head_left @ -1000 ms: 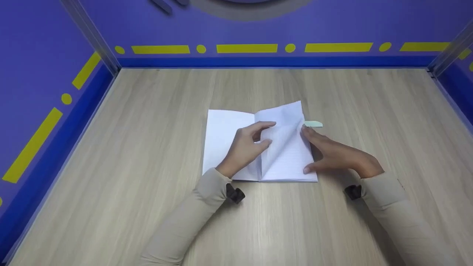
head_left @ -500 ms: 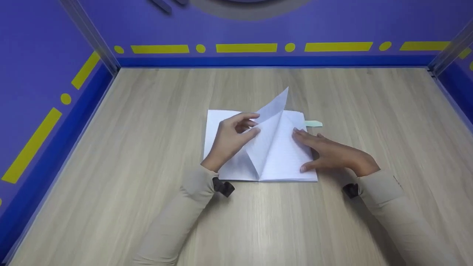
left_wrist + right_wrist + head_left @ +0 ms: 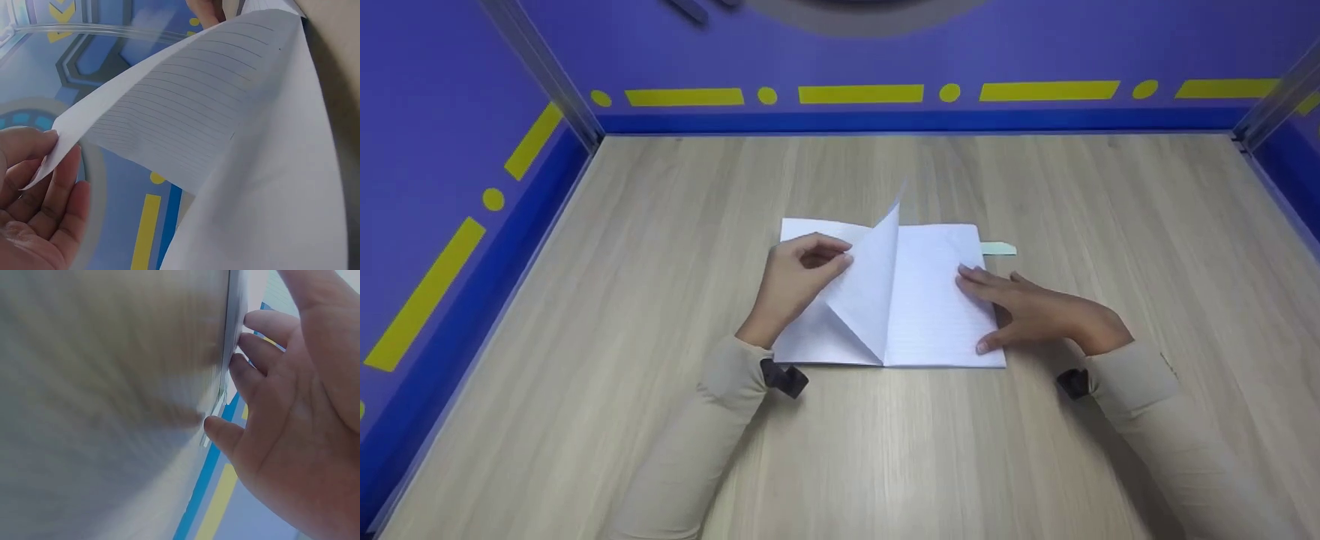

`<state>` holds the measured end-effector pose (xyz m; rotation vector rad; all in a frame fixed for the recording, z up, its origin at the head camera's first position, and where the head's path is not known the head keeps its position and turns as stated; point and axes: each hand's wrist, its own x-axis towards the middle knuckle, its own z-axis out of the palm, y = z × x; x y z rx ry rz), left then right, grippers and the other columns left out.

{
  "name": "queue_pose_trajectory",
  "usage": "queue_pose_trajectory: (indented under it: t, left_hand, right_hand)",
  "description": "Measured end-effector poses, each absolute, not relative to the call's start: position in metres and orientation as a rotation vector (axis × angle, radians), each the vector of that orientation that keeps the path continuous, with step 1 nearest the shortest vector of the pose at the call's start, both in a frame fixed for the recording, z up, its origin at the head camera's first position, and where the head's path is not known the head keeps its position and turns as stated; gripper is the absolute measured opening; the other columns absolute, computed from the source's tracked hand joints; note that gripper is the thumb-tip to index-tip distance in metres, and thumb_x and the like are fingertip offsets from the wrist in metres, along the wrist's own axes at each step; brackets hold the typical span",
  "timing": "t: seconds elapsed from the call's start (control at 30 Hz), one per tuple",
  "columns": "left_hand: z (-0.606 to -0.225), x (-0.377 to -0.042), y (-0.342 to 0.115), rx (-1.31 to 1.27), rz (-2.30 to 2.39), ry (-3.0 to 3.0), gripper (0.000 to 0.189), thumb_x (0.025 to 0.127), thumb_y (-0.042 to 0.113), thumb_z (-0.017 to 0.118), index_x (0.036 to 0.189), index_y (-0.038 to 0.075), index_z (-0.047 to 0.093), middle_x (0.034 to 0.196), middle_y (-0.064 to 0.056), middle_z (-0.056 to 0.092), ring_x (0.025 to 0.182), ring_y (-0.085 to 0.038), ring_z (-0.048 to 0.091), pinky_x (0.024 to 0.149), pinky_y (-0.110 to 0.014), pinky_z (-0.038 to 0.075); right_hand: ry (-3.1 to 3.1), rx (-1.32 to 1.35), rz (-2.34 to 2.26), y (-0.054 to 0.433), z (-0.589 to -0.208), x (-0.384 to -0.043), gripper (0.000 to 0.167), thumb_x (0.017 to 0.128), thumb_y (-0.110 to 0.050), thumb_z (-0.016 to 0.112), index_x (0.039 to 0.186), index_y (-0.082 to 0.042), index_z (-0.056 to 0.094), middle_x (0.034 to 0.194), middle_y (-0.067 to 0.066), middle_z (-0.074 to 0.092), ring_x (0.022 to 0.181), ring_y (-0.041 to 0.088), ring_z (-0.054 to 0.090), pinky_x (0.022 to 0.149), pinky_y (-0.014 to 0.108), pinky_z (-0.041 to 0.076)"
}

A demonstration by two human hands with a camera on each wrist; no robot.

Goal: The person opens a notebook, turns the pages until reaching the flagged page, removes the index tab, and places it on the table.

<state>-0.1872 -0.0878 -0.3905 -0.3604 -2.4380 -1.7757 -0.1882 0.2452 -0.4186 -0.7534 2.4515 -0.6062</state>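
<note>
An open notebook [image 3: 937, 300] with ruled white pages lies in the middle of the table. My left hand [image 3: 799, 274] pinches the outer edge of one raised page [image 3: 866, 277] between thumb and fingers, over the left side of the notebook. In the left wrist view that ruled page [image 3: 185, 95] curves up from the spine, its edge between the thumb and fingers of the left hand [image 3: 42, 197]. My right hand [image 3: 1027, 311] rests with spread fingers on the right-hand page near its outer edge. The right wrist view shows the right hand's fingertips [image 3: 239, 363] along the notebook's edge.
A pale green tab [image 3: 999, 248] sticks out past the notebook's right edge. The wood-grain table [image 3: 660, 247] is bordered at the back and sides by blue panels [image 3: 855, 60] with yellow marks. A dark wrist-worn device [image 3: 785, 379] sits at the left cuff.
My left hand has moved left, carrying the raised page from the right side across the spine. The right hand stays at the right page, its fingers now slightly farther in over it.
</note>
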Motion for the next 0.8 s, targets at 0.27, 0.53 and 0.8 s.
queue_pose_trajectory:
  t: [0.27,0.53,0.8]
  left_hand:
    - [-0.395,-0.189,-0.102,-0.254,-1.774,-2.43,0.014,0.082,0.01,0.074,0.095,0.003,0.074,0.089,-0.009,0.073,0.081,-0.012,0.066,0.078,-0.022,0.053]
    - [-0.405,-0.19,-0.117,-0.185,-1.782,-2.452,0.014,0.081,0.007,0.074,0.094,0.002,0.073,0.087,-0.009,0.072,0.078,-0.012,0.065,0.076,-0.022,0.052]
    - [-0.417,-0.193,-0.129,-0.221,-1.809,-2.459,0.028,0.08,0.001,0.073,0.108,0.001,0.069,0.097,-0.014,0.07,0.079,-0.01,0.064,0.077,-0.019,0.052]
  right_hand:
    - [2.449,-0.718,-0.574,0.251,-0.42,-0.194,0.104,0.077,-0.045,0.076,0.154,-0.011,0.014,0.163,0.008,0.002,0.15,0.03,0.001,0.116,0.061,-0.003]
    - [2.446,-0.698,-0.602,0.256,-0.42,-0.197,0.103,0.078,-0.045,0.075,0.154,-0.01,0.016,0.163,0.008,0.003,0.15,0.031,0.0,0.116,0.06,-0.004]
    - [2.447,-0.673,-0.596,0.255,-0.421,-0.199,0.104,0.077,-0.044,0.076,0.154,-0.011,0.015,0.163,0.007,0.003,0.15,0.03,-0.001,0.117,0.059,-0.003]
